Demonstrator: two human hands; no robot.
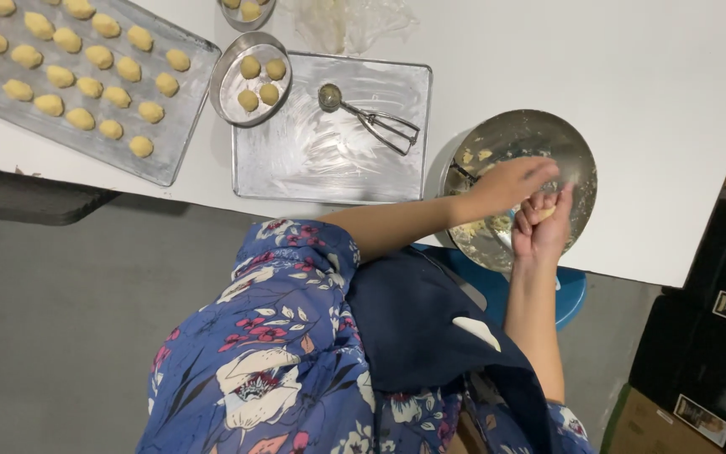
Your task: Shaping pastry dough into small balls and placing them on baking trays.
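Holding a dough piece (545, 215) clenched in our right hand (541, 229), we are resting our released left hand (510, 182) just beside it over the metal bowl (577, 151).

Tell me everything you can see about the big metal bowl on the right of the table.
The metal bowl is round, shiny and looks like steel. It stands upright on the white table, near its front edge. Pale dough scraps stick to its inner wall, with more dough low inside. Both hands are over it: the left hand reaches in, and the right hand pinches a dough piece.
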